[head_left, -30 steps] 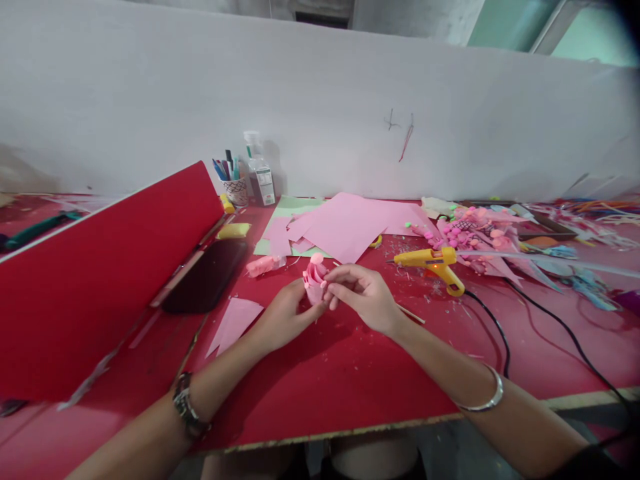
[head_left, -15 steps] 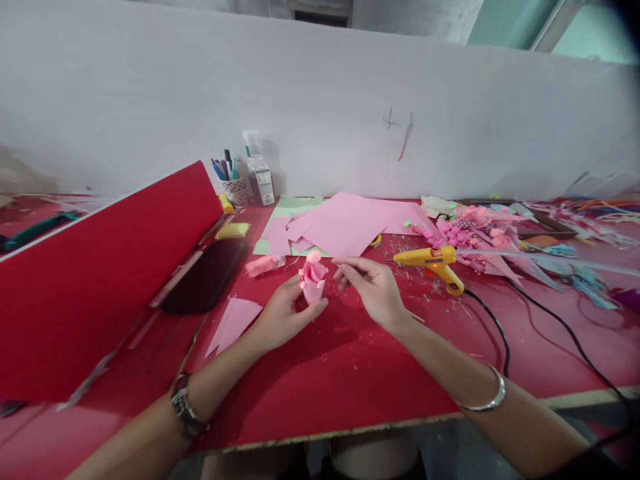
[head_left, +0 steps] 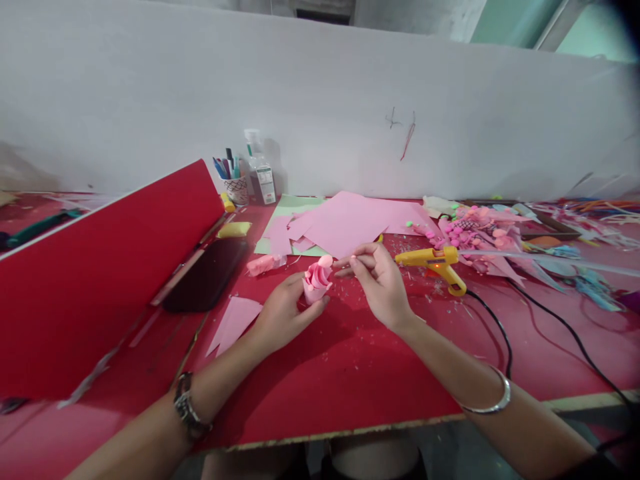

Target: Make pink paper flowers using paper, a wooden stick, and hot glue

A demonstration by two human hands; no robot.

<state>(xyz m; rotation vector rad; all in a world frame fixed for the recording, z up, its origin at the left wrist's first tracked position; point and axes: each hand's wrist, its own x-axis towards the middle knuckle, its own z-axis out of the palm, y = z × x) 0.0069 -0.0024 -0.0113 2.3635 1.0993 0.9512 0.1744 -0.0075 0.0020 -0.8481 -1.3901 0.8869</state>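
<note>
My left hand [head_left: 293,310] is wrapped round a small pink paper flower [head_left: 317,283], curled like a cone, with little pink balls stuck along its rim and a larger pale pink one on top. Close to its right side, my right hand [head_left: 377,283] pinches a tiny pink ball [head_left: 353,259] between thumb and forefinger. A packet of pink clay [head_left: 261,265] lies just behind the flower. To the right of my right hand rests a yellow glue gun [head_left: 433,260], its orange light showing and a clear glue stick in its back.
Pink paper sheets [head_left: 345,223] lie at the back centre. Pink decorated pieces [head_left: 475,233] are heaped at right. A dark phone [head_left: 206,277], cut paper pieces [head_left: 235,322] and a tilted red board [head_left: 110,280] stand left. The glue gun's black cable [head_left: 495,320] runs toward the table edge.
The flower has tipped to the right in my left hand. My right hand has turned, its fingers curling up, and the tiny ball now shows between the fingertips.
</note>
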